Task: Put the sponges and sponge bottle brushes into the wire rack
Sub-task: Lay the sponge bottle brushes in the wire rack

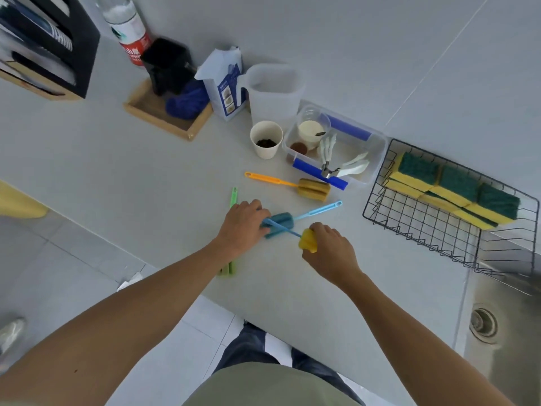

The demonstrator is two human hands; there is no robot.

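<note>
On the counter, my right hand grips the yellow sponge head of a bottle brush. Its dark blue handle runs left to my left hand, whose fingers close on the handle's end. Under that handle lies a teal sponge brush with a light blue handle pointing up and right. An orange-handled brush with a tan sponge lies farther back. A green brush runs under my left wrist. The black wire rack stands at the right and holds several yellow-and-green sponges along its far side.
Behind the brushes stand a clear plastic box with utensils, a paper cup, a translucent jug, a paper bag and a wooden tray. A steel sink sits at the lower right. The counter's front edge runs diagonally below my hands.
</note>
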